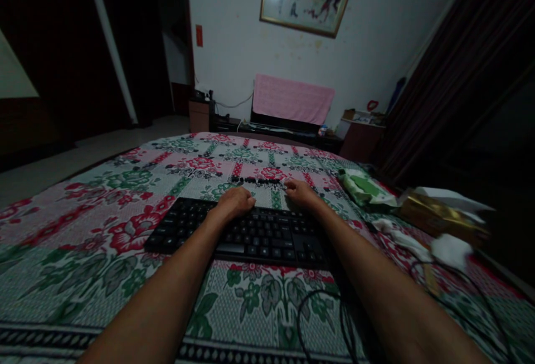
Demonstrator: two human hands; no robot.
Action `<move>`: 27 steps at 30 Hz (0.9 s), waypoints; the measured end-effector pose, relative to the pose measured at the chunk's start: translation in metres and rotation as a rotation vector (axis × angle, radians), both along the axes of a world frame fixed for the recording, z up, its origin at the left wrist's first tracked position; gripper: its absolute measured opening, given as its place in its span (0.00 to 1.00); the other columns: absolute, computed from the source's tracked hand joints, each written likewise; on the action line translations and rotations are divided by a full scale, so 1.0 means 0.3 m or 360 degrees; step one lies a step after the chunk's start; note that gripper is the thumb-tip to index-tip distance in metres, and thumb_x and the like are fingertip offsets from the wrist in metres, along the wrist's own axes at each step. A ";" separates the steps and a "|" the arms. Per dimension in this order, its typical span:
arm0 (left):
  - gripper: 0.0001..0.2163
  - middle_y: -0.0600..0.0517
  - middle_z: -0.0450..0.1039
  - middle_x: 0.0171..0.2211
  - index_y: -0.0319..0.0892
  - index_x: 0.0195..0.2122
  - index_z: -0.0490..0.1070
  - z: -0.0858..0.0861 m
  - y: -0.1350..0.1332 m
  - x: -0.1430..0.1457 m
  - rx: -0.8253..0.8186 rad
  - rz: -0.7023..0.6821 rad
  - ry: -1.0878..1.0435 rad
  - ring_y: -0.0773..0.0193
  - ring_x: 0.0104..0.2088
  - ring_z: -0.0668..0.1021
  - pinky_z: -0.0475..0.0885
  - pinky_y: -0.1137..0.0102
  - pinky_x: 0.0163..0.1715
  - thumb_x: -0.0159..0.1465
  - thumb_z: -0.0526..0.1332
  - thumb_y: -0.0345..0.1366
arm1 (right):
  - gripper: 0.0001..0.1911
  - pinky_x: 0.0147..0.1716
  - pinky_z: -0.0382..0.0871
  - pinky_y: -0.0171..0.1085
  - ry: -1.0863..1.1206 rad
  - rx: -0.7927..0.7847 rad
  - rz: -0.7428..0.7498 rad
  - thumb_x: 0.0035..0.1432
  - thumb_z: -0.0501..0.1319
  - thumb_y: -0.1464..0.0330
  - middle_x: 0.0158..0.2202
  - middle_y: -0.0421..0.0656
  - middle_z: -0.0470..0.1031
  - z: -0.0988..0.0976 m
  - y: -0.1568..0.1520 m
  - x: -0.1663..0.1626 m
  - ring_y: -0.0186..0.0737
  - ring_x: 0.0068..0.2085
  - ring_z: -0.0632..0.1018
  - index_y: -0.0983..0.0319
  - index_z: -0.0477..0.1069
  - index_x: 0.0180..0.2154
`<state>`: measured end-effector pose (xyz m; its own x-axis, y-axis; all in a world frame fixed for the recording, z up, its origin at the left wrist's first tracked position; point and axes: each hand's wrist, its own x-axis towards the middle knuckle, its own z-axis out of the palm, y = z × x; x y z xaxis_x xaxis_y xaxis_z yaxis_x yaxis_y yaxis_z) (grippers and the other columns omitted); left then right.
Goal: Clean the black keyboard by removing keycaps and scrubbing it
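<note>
A black keyboard lies flat on the flowered bedspread. My left hand is curled over its back edge, left of the middle. The fingers look closed, and their tips and anything inside them are hidden. Just beyond the keyboard runs a row of small black pieces that look like loose keycaps. At the right end of that row is my right hand, with thumb and fingers drawn together. Whatever it may pinch is too small and dark to make out.
To the right lie a green plastic pack, a gold box and crumpled white tissue. A black cable loops near the front. Past the bed, a pink cloth hangs over a dark screen.
</note>
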<state>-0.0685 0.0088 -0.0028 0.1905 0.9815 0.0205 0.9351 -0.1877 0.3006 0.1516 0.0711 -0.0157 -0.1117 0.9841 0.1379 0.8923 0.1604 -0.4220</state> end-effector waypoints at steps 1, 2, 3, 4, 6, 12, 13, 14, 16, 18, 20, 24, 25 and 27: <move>0.16 0.45 0.77 0.36 0.43 0.32 0.77 0.000 0.000 0.001 0.0002 -0.0007 -0.0006 0.57 0.40 0.77 0.68 0.69 0.38 0.58 0.50 0.41 | 0.22 0.43 0.65 0.33 -0.0028 0.0020 0.0002 0.52 0.55 0.74 0.43 0.44 0.77 0.002 0.014 -0.009 0.38 0.42 0.75 0.60 0.70 0.49; 0.16 0.45 0.77 0.36 0.43 0.32 0.77 0.000 0.000 0.001 0.0002 -0.0006 -0.0011 0.57 0.40 0.77 0.68 0.69 0.38 0.59 0.50 0.41 | 0.23 0.44 0.65 0.33 -0.0062 0.0040 0.0010 0.52 0.55 0.74 0.44 0.44 0.76 0.005 0.027 -0.017 0.39 0.43 0.75 0.60 0.68 0.51; 0.16 0.45 0.77 0.36 0.43 0.32 0.77 0.001 0.000 0.001 0.0003 -0.0005 -0.0017 0.56 0.40 0.77 0.68 0.69 0.38 0.59 0.50 0.41 | 0.24 0.45 0.65 0.34 -0.0101 0.0057 0.0027 0.52 0.55 0.73 0.45 0.45 0.76 0.006 0.039 -0.025 0.40 0.44 0.75 0.60 0.67 0.53; 0.16 0.44 0.77 0.36 0.43 0.32 0.77 0.002 -0.001 0.001 0.0004 -0.0007 -0.0022 0.56 0.40 0.77 0.68 0.68 0.38 0.59 0.50 0.41 | 0.25 0.47 0.64 0.35 -0.0142 0.0073 0.0049 0.52 0.55 0.73 0.46 0.46 0.75 0.006 0.052 -0.032 0.41 0.46 0.74 0.60 0.67 0.54; 0.16 0.43 0.77 0.36 0.42 0.32 0.77 0.003 -0.003 0.001 0.0002 -0.0008 -0.0036 0.55 0.40 0.77 0.68 0.67 0.38 0.59 0.50 0.41 | 0.26 0.49 0.62 0.35 -0.0235 0.0100 0.0080 0.53 0.54 0.73 0.49 0.47 0.73 0.002 0.077 -0.042 0.43 0.49 0.73 0.60 0.65 0.55; 0.16 0.44 0.77 0.34 0.42 0.32 0.77 0.003 -0.008 0.004 0.0014 0.0015 -0.0082 0.56 0.41 0.76 0.68 0.69 0.39 0.59 0.51 0.41 | 0.24 0.46 0.63 0.37 -0.0342 0.0045 0.0114 0.51 0.57 0.70 0.46 0.48 0.75 -0.009 0.140 -0.051 0.45 0.47 0.74 0.59 0.68 0.52; 0.16 0.44 0.77 0.34 0.42 0.32 0.77 0.001 -0.007 0.004 0.0014 0.0020 -0.0080 0.56 0.41 0.76 0.68 0.69 0.39 0.59 0.50 0.41 | 0.22 0.45 0.63 0.36 -0.0325 0.0041 0.0103 0.51 0.57 0.69 0.45 0.48 0.75 -0.010 0.145 -0.052 0.45 0.46 0.74 0.59 0.70 0.50; 0.16 0.44 0.77 0.35 0.42 0.32 0.77 0.000 -0.006 0.005 0.0013 0.0023 -0.0074 0.56 0.41 0.76 0.68 0.69 0.39 0.59 0.50 0.42 | 0.20 0.44 0.63 0.36 -0.0301 0.0043 0.0083 0.51 0.57 0.68 0.44 0.48 0.76 -0.012 0.147 -0.052 0.44 0.45 0.74 0.59 0.72 0.47; 0.17 0.43 0.77 0.36 0.42 0.33 0.77 -0.004 -0.002 0.004 0.0013 0.0021 -0.0060 0.56 0.41 0.76 0.68 0.68 0.40 0.59 0.50 0.42 | 0.16 0.42 0.63 0.34 -0.0240 0.0051 0.0020 0.50 0.57 0.68 0.41 0.48 0.76 -0.015 0.148 -0.054 0.43 0.43 0.75 0.61 0.75 0.42; 0.17 0.43 0.77 0.37 0.42 0.33 0.77 -0.007 0.001 0.004 0.0019 0.0006 -0.0046 0.55 0.41 0.76 0.68 0.67 0.41 0.59 0.50 0.42 | 0.13 0.39 0.63 0.33 -0.0188 0.0051 -0.0047 0.49 0.57 0.69 0.38 0.50 0.77 -0.017 0.142 -0.054 0.42 0.41 0.75 0.63 0.76 0.37; 0.17 0.42 0.77 0.37 0.42 0.33 0.77 -0.008 0.003 0.003 0.0025 -0.0009 -0.0041 0.55 0.41 0.76 0.68 0.66 0.40 0.59 0.49 0.41 | 0.11 0.36 0.64 0.33 -0.0143 0.0039 -0.0090 0.48 0.57 0.70 0.33 0.50 0.77 -0.014 0.130 -0.051 0.41 0.37 0.76 0.65 0.76 0.33; 0.17 0.43 0.77 0.37 0.42 0.33 0.77 -0.004 -0.002 0.001 0.0015 -0.0007 -0.0043 0.55 0.40 0.77 0.68 0.67 0.39 0.59 0.49 0.41 | 0.11 0.29 0.63 0.31 0.0005 0.0017 -0.0084 0.49 0.55 0.71 0.28 0.44 0.75 0.007 0.082 -0.036 0.35 0.29 0.74 0.65 0.74 0.32; 0.17 0.44 0.77 0.36 0.42 0.32 0.77 -0.002 -0.003 0.001 0.0009 0.0000 -0.0046 0.55 0.40 0.77 0.68 0.67 0.39 0.59 0.49 0.41 | 0.11 0.28 0.64 0.30 0.0103 -0.0001 -0.0034 0.49 0.55 0.71 0.27 0.42 0.74 0.014 0.064 -0.031 0.33 0.27 0.73 0.65 0.74 0.33; 0.16 0.44 0.77 0.36 0.43 0.32 0.77 0.001 -0.006 0.000 0.0007 0.0012 -0.0058 0.55 0.40 0.77 0.68 0.67 0.38 0.59 0.50 0.42 | 0.12 0.26 0.64 0.29 0.0434 -0.0074 0.0139 0.48 0.56 0.70 0.26 0.39 0.73 0.026 0.020 -0.023 0.30 0.24 0.71 0.64 0.73 0.36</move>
